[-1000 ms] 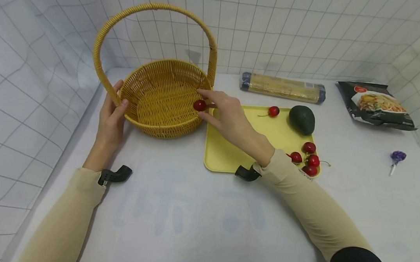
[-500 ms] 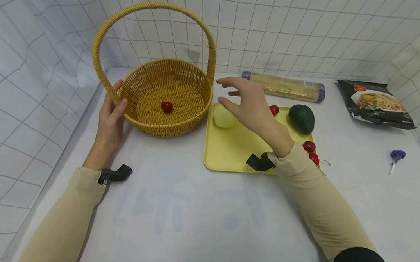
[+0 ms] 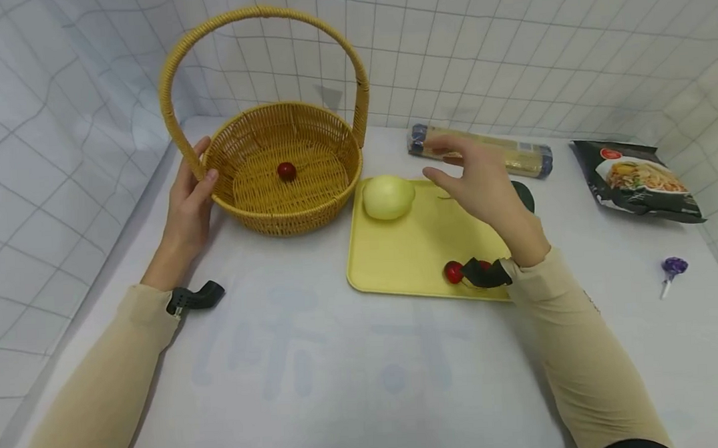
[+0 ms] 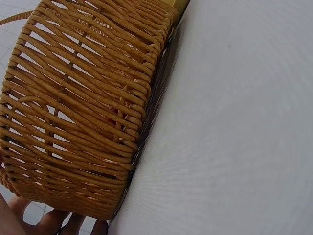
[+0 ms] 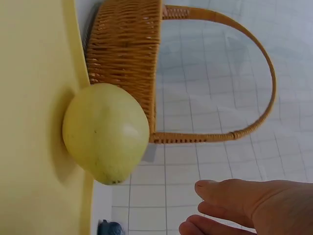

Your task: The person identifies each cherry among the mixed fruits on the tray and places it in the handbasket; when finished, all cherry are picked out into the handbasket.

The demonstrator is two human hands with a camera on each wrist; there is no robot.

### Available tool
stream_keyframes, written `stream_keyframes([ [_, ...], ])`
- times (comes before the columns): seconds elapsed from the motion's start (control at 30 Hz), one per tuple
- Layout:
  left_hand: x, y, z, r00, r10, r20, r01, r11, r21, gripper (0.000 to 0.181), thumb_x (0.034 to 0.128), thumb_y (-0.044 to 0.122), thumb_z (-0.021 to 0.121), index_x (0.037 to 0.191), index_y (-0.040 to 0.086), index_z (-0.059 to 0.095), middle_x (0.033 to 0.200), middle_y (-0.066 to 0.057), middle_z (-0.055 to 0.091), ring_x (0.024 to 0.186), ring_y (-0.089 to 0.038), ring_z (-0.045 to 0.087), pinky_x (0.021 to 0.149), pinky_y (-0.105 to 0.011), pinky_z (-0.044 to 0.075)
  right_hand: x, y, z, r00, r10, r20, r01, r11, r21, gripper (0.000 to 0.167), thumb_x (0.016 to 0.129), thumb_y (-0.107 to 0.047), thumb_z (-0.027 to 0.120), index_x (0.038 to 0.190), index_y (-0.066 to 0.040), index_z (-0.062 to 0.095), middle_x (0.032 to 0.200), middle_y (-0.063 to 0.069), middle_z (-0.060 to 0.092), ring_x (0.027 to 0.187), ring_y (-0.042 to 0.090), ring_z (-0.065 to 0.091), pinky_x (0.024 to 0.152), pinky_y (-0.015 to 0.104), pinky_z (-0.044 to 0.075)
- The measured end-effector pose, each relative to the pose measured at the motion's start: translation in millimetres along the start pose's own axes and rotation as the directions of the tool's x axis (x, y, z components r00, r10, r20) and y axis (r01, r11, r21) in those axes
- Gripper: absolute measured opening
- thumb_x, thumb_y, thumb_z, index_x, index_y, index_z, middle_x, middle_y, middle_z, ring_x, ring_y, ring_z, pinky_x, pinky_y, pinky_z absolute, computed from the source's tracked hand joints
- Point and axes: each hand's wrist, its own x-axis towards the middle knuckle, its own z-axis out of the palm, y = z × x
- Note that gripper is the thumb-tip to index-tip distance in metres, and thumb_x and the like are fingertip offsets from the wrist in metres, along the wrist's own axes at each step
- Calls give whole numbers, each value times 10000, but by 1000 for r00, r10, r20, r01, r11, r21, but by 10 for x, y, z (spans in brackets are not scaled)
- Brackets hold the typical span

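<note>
My left hand [image 3: 188, 208] grips the left rim of the wicker basket [image 3: 292, 215], its thumb over the edge by the handle; in the left wrist view the fingers [image 4: 51, 223] curl around the basket's far side. One red cherry [image 3: 286, 172] lies inside on the basket floor. Over the yellow tray [image 3: 397, 262] hovers my right hand [image 3: 484, 185], empty, thumb and fingers spread apart. A pale green round fruit [image 3: 388, 197] rests at the tray's back left corner. The right wrist view shows this fruit [image 5: 105, 132] and the basket beyond the right hand [image 5: 254, 208].
Cherries [image 3: 454, 272] lie near the tray's front edge, partly behind the wrist device. A dark green fruit [image 3: 523, 197] is half hidden by my right hand. Behind the tray lies a wrapped roll [image 3: 527, 160]; farther right are a black food packet [image 3: 640, 178] and a purple lollipop [image 3: 674, 267].
The cherry from my right hand is now in the basket. That hand has let go, opened and moved right across the tray, uncovering the pale fruit. The left hand has stayed on the basket.
</note>
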Motion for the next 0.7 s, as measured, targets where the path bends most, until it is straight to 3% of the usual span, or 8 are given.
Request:
stream_keyframes([
  [0.1,6,7,3,1000,-6,4,6,1000,-2,648,1033,211,634,1634,174,396,1669,-59,321,1500,-234,308,1201,-309,248,-5,119,-153,998,54,18,-54,999,6,419,1018,-176,720,1419,-80,647,1422,153,653,1315,367,631,1089,486,501],
  [0.23,9,18,8,1000,-2,-2,2,1000,-16,632,1032,190,634,1624,174,416,1632,-59,365,1457,-222,350,1183,-311,269,0,282,-308,991,117,65,-118,993,7,413,1025,-159,701,1405,-8,641,1400,217,653,1290,389,636,1068,514,510],
  [0.37,4,29,1,1000,13,-7,-13,1000,-26,617,1031,176,629,1615,165,430,1583,-64,406,1396,-208,392,1148,-303,294,21,424,-339,974,180,136,-172,983,-66,398,1021,-140,697,1374,36,647,1340,261,675,1246,405,647,1053,544,503],
  [0.53,1,32,0,1000,8,5,-8,1000,-15,616,1033,188,625,1617,183,429,1598,-69,395,1407,-216,393,1149,-292,297,37,539,-328,957,205,205,-178,974,-141,375,1009,-146,717,1335,32,671,1310,268,692,1225,424,654,1057,574,470],
  [0.7,11,10,9,1000,3,8,-3,1000,3,628,1033,202,625,1624,177,415,1602,-78,394,1413,-227,394,1149,-301,299,29,585,-298,949,194,248,-160,976,-151,373,989,-86,733,1333,46,673,1313,273,694,1222,433,663,1042,565,484],
])
